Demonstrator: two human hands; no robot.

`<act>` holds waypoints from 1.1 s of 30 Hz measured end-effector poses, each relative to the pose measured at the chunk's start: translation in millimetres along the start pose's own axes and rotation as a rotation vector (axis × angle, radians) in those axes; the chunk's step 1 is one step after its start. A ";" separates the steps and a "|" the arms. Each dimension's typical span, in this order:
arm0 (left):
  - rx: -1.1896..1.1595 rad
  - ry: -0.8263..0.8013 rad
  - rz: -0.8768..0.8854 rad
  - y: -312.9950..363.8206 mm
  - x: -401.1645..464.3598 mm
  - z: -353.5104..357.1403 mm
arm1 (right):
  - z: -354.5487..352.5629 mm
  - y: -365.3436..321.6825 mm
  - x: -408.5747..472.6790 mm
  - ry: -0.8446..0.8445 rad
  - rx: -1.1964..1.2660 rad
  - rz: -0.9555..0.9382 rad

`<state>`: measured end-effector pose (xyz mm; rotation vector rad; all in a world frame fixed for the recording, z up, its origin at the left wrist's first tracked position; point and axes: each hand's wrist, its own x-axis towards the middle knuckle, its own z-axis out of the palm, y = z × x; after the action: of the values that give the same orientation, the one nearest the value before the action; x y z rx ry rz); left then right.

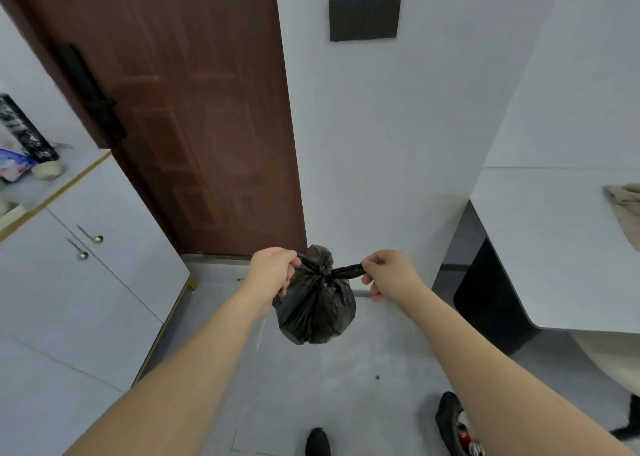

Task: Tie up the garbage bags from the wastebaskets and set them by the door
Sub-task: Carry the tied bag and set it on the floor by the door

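Two hands hold one black garbage bag [317, 303] in the air above the grey floor [346, 386], in front of the brown door [180, 109]. The left hand [273, 270] has its grip curled round one twisted tail of plastic at the bag's neck, fingers folded down over it. The right hand [388, 275] pinches the other tail between thumb and forefinger, its remaining fingers curled below. Both tails run outward from a knot [325, 271] at the middle, drawn taut between the two grips. Below the knot the bag hangs full and rounded, clear of the floor, and a small ruffle of plastic stands up above the knot.

Both bare forearms reach in from the bottom corners. Behind the bag, the door's threshold meets the floor, and a white wall [381, 143] stands to the door's right, bearing a dark rectangular panel [364, 17]. A black lock handle [95, 98] sits on the door's left side. At left stands a white cabinet [86, 282] with two small knobs; its top surface carries several items too blurred to name. At right is a white surface [554, 247] with a beige cloth [625, 213] at its edge. Dark shoes [318, 441] show at the bottom.
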<state>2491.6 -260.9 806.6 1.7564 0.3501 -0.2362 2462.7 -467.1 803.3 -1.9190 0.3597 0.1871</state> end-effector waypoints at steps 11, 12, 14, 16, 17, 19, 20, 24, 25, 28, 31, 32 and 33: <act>0.077 -0.053 -0.222 -67.8 292.5 57.9 | 56.6 61.3 275.7 -0.019 0.090 0.251; 0.096 -0.054 -0.229 -83.4 315.7 67.6 | 63.5 78.2 303.4 -0.023 0.072 0.258; 0.138 -0.050 -0.236 -121.7 361.7 87.8 | 83.2 121.8 356.1 -0.049 0.021 0.255; 0.175 -0.050 -0.242 -172.8 412.4 110.5 | 106.7 177.3 408.1 -0.066 -0.005 0.260; 0.191 -0.049 -0.242 -202.1 436.1 121.2 | 119.7 207.3 431.8 -0.073 -0.012 0.264; 0.245 -0.058 -0.239 -260.2 483.2 142.9 | 143.8 267.0 476.8 -0.066 -0.024 0.265; 0.266 -0.062 -0.238 -289.9 505.6 152.7 | 155.7 297.0 497.4 -0.062 -0.037 0.258; 0.253 -0.013 -0.238 -395.0 581.5 189.5 | 200.1 404.5 564.4 -0.059 -0.114 0.217; 0.238 0.007 -0.241 -418.2 596.8 198.4 | 209.7 427.8 578.3 -0.070 -0.143 0.199; 0.245 0.011 -0.241 -477.8 634.4 223.6 | 232.7 486.0 613.0 -0.069 -0.170 0.194; 0.280 -0.024 -0.250 -524.9 660.0 242.2 | 252.4 527.6 638.6 -0.053 -0.144 0.221; 0.289 -0.025 -0.261 -537.0 665.5 245.9 | 258.1 538.1 644.8 -0.055 -0.145 0.229; 0.297 -0.022 -0.272 -547.2 669.7 249.2 | 262.2 546.7 650.1 -0.050 -0.147 0.231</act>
<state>2927.3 -331.4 22.3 1.9934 0.5612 -0.5241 2901.5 -509.9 31.3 -2.0101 0.5471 0.4236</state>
